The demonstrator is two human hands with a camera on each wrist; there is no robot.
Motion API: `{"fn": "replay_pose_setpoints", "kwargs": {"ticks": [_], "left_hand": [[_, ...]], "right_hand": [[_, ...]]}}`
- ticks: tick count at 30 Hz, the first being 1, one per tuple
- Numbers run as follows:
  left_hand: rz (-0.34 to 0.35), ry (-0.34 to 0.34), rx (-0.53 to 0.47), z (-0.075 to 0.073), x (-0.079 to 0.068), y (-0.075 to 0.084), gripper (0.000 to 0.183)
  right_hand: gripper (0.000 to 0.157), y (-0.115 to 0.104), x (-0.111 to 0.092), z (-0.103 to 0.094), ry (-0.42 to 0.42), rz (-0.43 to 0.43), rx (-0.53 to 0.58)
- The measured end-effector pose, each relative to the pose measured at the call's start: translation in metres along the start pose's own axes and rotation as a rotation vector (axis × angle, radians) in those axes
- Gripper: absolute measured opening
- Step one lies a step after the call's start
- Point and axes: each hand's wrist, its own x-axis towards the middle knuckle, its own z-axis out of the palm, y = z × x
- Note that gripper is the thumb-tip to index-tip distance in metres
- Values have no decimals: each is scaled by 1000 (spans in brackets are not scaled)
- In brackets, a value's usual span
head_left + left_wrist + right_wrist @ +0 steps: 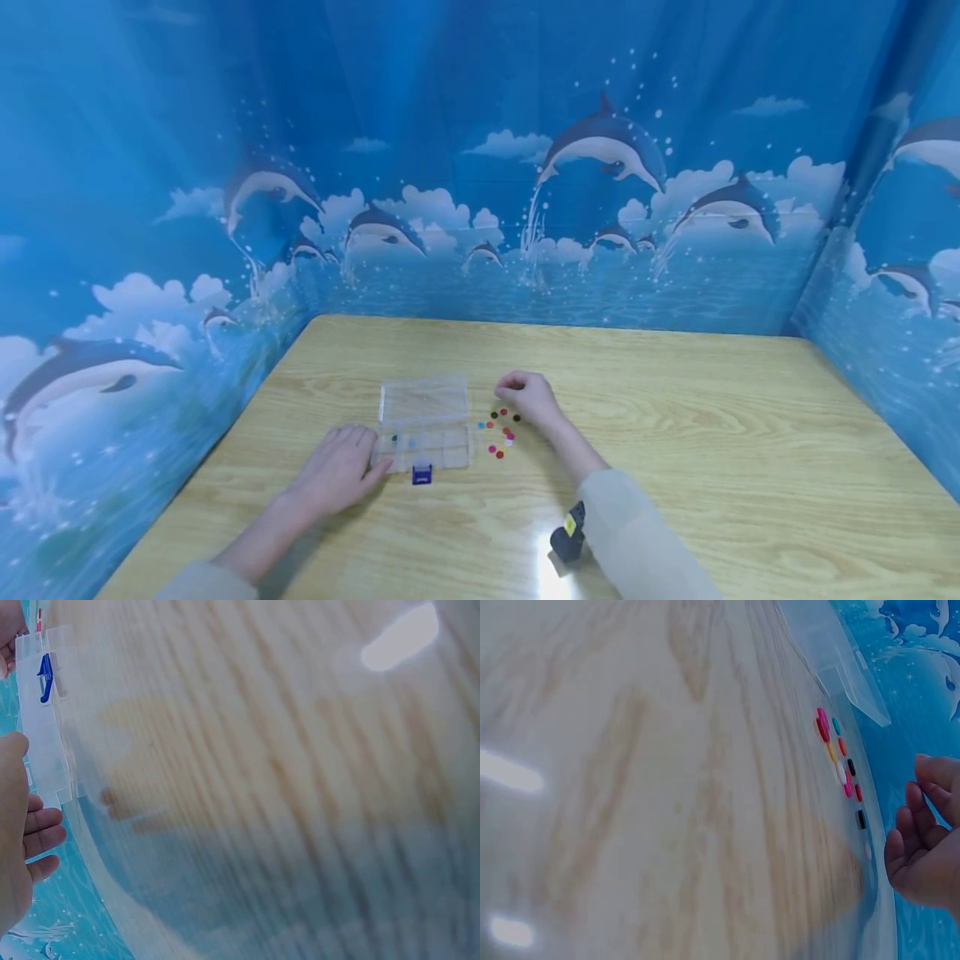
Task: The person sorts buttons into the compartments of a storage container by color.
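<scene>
A clear plastic compartment box point(457, 454) lies with its lid point(423, 402) folded back and a blue latch point(422, 475) at its front. Inside are a dark green disc point(394, 438) and a pale blue one point(411, 443). My left hand point(337, 467) rests at the box's left side, thumb by the front corner, fingers extended. Several small coloured discs point(506, 431) are scattered right of the box. Just beyond them is my right hand point(531, 398), thumb and forefinger drawn together and the other fingers curled; I cannot tell whether a disc is between the fingertips.
The wooden table point(712, 433) reaches well to the right of the box. Blue dolphin-print curtains point(480, 167) close off the back and both sides. A black device with a yellow label point(570, 533) is at the right wrist, by the sleeve point(637, 533).
</scene>
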Motion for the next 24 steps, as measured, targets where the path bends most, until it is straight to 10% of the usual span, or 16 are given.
{"fn": "replay_pose_setpoints", "kwargs": {"ticks": [24], "left_hand": [[12, 9, -2, 2, 0, -1, 33]], "right_hand": [[14, 3, -6, 3, -199, -30, -48]]}}
